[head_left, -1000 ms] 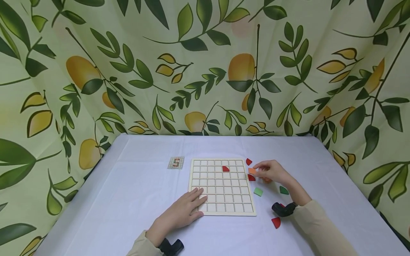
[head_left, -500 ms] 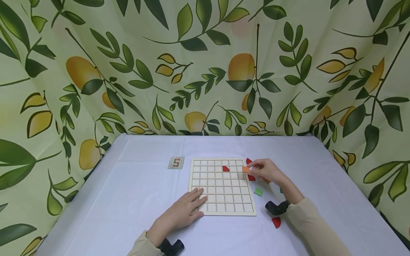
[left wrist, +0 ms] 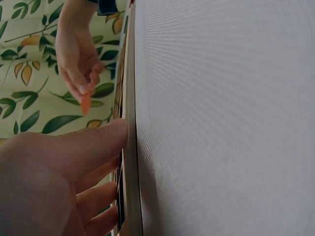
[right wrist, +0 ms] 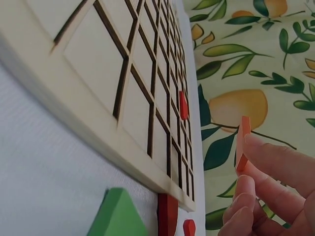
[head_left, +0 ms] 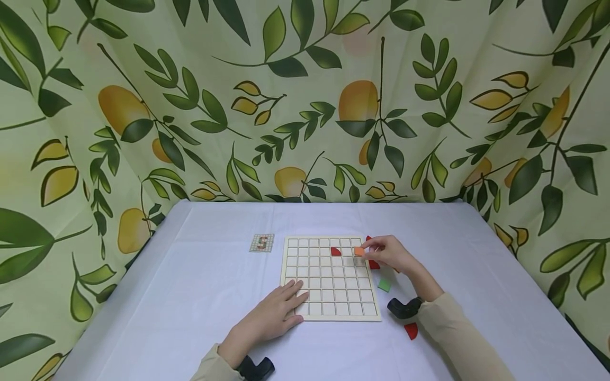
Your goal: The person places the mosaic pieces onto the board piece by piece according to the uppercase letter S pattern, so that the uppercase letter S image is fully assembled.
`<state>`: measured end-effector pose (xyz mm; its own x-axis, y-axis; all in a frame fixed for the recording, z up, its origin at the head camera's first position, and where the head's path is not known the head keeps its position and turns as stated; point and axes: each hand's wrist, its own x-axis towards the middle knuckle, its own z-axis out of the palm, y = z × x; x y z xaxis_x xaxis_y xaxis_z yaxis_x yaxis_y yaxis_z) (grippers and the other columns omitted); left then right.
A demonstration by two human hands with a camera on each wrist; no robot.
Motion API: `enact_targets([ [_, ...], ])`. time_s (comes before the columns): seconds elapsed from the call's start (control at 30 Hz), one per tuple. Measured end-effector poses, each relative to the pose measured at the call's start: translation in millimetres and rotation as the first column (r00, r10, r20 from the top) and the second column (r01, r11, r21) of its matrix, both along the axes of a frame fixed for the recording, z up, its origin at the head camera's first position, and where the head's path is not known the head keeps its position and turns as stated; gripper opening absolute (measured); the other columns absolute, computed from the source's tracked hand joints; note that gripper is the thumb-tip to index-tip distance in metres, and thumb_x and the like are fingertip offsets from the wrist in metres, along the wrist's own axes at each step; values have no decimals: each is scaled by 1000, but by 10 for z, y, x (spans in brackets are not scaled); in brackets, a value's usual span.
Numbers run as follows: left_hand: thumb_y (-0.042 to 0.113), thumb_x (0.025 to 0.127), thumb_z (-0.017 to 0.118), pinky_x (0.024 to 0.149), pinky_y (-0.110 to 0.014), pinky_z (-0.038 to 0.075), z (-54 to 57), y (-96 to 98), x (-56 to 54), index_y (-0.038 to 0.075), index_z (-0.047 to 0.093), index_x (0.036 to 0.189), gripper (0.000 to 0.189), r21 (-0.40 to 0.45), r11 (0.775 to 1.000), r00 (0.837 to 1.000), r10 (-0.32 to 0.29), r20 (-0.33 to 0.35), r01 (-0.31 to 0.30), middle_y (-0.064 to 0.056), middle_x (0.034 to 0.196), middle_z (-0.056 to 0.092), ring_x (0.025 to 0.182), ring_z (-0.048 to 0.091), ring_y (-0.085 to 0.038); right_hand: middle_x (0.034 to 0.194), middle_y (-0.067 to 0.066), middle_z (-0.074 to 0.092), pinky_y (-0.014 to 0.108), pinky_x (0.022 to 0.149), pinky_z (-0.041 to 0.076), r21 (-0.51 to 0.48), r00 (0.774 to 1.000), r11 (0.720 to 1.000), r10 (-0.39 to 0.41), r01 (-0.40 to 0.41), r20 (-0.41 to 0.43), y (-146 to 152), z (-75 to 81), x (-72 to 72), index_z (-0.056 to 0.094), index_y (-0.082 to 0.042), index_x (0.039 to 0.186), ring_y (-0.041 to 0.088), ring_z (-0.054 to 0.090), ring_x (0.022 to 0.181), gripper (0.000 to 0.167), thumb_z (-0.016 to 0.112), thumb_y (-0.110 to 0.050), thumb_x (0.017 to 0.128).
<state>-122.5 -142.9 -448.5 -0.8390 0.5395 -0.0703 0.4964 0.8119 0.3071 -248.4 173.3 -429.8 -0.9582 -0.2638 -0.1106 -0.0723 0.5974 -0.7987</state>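
Observation:
My right hand (head_left: 392, 253) pinches a flat orange square tile (right wrist: 243, 142) between thumb and fingers, held above the upper right cells of a pale wooden grid board (head_left: 329, 310). In the left wrist view the orange tile (left wrist: 85, 104) hangs from the fingertips, apart from the board. A red quarter-circle tile (head_left: 335, 251) lies in a cell near the board's top. My left hand (head_left: 272, 312) rests with its fingers spread on the board's lower left edge. Seen from the left wrist, the thumb (left wrist: 98, 147) lies along the board's side.
Right of the board lie a green square tile (head_left: 384, 285), a red tile (head_left: 374, 264) and, lower, a red quarter-circle tile (head_left: 411, 331). Another red piece is partly hidden by the right hand. A small pattern card (head_left: 261, 243) lies left of the board's top. A leaf-print curtain (head_left: 305, 132) stands behind.
My right hand has carried the orange tile leftward, from beside the board to over its upper right cells. The left hand has stayed put.

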Motion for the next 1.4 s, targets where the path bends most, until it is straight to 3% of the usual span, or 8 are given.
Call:
enact_targets([
  [0.47,36,96,54,119,-49,31,3,-1,11,18,45,145,52,6,1000,1000,12,10,-13,-6,158,35,148,31,-28,81,1,52,23,56,37,3,1000,1000,-25,25,13,-157,-62,-83,69,-1,109,15,45,74,34,76,-19,82],
  [0.67,37,97,53,119,-49,31,-18,0,13,18,45,145,53,7,1000,1000,15,15,-15,-6,158,34,148,31,-28,76,-1,52,21,54,38,-48,998,999,-23,25,52,-236,-96,-115,69,1,110,13,45,67,33,75,-15,82],
  [1.0,37,97,53,119,-49,31,-30,2,7,18,45,145,53,-1,1000,1000,7,0,-7,-6,158,34,148,31,-28,69,-3,51,21,52,38,-94,999,996,8,-5,37,-380,-120,-146,70,4,105,12,43,61,29,75,-11,81],
  [1.17,38,97,52,119,-48,31,-17,9,6,19,44,145,53,-3,1000,1000,7,5,-7,-5,159,34,148,31,-28,68,-5,51,20,53,36,-92,998,995,-19,24,60,-433,-124,-164,71,2,106,11,41,63,30,77,-12,80],
  [1.4,37,97,53,119,-48,31,7,9,9,18,45,145,52,-14,1000,1000,6,4,-6,-6,158,34,148,31,-28,68,-6,56,21,58,40,-117,998,993,0,7,55,-518,-116,-181,70,3,107,10,45,67,30,75,-12,82],
])
